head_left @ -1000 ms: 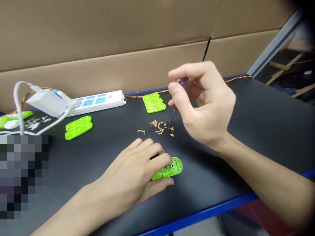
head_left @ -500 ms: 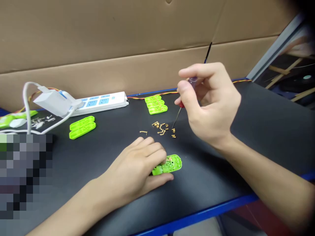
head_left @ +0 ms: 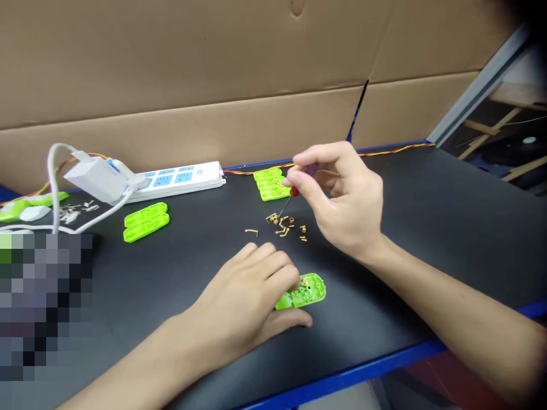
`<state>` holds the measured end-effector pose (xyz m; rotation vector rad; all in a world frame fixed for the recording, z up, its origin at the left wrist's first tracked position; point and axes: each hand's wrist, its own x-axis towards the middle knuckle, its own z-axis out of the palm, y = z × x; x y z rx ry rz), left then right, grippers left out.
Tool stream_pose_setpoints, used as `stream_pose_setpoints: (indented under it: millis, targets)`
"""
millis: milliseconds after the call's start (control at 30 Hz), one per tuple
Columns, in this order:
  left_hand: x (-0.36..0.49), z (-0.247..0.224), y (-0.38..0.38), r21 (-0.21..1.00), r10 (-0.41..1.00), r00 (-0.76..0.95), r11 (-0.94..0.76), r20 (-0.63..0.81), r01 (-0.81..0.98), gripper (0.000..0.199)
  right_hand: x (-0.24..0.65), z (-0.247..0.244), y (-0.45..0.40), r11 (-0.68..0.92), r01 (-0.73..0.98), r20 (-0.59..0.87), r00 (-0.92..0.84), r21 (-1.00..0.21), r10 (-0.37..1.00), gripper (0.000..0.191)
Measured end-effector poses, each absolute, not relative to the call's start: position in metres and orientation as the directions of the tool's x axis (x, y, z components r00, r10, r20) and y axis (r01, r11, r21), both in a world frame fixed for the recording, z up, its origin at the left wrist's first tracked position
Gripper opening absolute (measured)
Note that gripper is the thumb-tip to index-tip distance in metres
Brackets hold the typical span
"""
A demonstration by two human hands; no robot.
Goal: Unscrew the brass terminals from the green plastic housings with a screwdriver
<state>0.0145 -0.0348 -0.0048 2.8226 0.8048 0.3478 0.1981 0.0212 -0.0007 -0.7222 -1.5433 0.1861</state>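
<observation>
My left hand (head_left: 252,290) is closed around a green plastic shell (head_left: 311,289) on the black tabletop, its fingers covering the shell's left part. A small gold-coloured piece (head_left: 304,281) sits inside the shell near my fingertips. My right hand (head_left: 342,196) grips a screwdriver (head_left: 294,192) with a red and purplish handle, mostly hidden by the fingers. The thin shaft slants down to the left, its tip at a loose pile of gold-coloured metal parts (head_left: 282,230). One bent gold strip (head_left: 252,230) lies a little apart on the left.
Several filled green shells (head_left: 269,185) stand in a row behind the metal parts. Two more green shells (head_left: 146,222) lie to the left, before a white power strip (head_left: 179,181) with a plugged-in charger (head_left: 96,177). Small silvery pieces (head_left: 74,210) lie farther left. Cardboard (head_left: 192,68) walls the back.
My right hand has moved left and lower, bringing the screwdriver tip from the right side of the gold parts to the left of the pile. My left hand still holds the shell.
</observation>
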Motion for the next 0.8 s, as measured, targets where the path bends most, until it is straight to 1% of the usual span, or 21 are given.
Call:
stream_pose_setpoints:
  millis: [100, 267, 333, 467, 533, 667, 800]
  targets:
    - [0.015, -0.003, -0.034, 0.236, 0.548, 0.815, -0.831, 0.189, 0.504, 0.04, 0.198, -0.003, 0.023, 0.792, 0.324, 0.846, 0.061, -0.518, 0.529, 0.015]
    - [0.012, 0.003, -0.028, 0.272, 0.59, 0.768, -0.804, 0.249, 0.529, 0.047, 0.198, -0.004, 0.024, 0.774, 0.347, 0.836, 0.055, -0.529, 0.546, 0.012]
    - [0.01, 0.004, -0.024, 0.265, 0.631, 0.73, -0.775, 0.263, 0.574, 0.042, 0.198, -0.003, 0.023, 0.776, 0.35, 0.839, 0.058, -0.524, 0.541, 0.013]
    - [0.002, 0.003, -0.013, 0.228, 0.758, 0.58, -0.647, 0.299, 0.727, 0.022, 0.195, 0.0, 0.018, 0.797, 0.335, 0.857, 0.073, -0.503, 0.51, 0.014]
    - [-0.002, 0.002, -0.007, 0.235, 0.791, 0.531, -0.602, 0.303, 0.763, 0.019, 0.192, 0.001, 0.013, 0.805, 0.301, 0.853, 0.061, -0.511, 0.518, 0.014]
    - [-0.006, 0.0, -0.001, 0.25, 0.781, 0.56, -0.621, 0.275, 0.743, 0.019, 0.186, 0.002, 0.003, 0.82, 0.238, 0.849, 0.035, -0.52, 0.528, 0.017]
    - [-0.005, -0.002, -0.001, 0.246, 0.75, 0.607, -0.66, 0.261, 0.71, 0.013, 0.185, 0.002, -0.001, 0.829, 0.213, 0.85, 0.021, -0.518, 0.526, 0.018]
